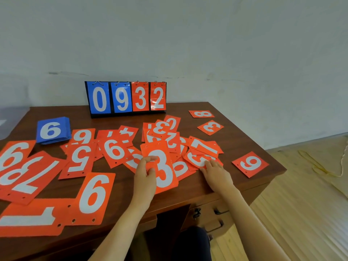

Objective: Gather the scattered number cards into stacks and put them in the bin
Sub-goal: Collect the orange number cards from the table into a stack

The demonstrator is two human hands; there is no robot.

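Several red number cards lie scattered over the brown wooden table (235, 132). My left hand (145, 176) grips a red card showing 3 (162, 166) by its left edge, thumb on its face, lifted a little over the pile. My right hand (214, 172) rests with fingertips on a red card (199, 159) in the overlapping heap at the middle. A neat stack of blue cards with a 6 on top (53, 129) sits at the back left. Single red cards lie apart: an 8 (201, 113), a 3 (211, 127), a 6 (250, 163).
A flip scoreboard reading 0 9 3 2 (126, 97) stands at the table's back against the wall. A translucent bin (11, 117) shows at the far left edge. Drawer handles (216, 221) are below the front edge. A yellowish cord (320, 166) lies on the floor, right.
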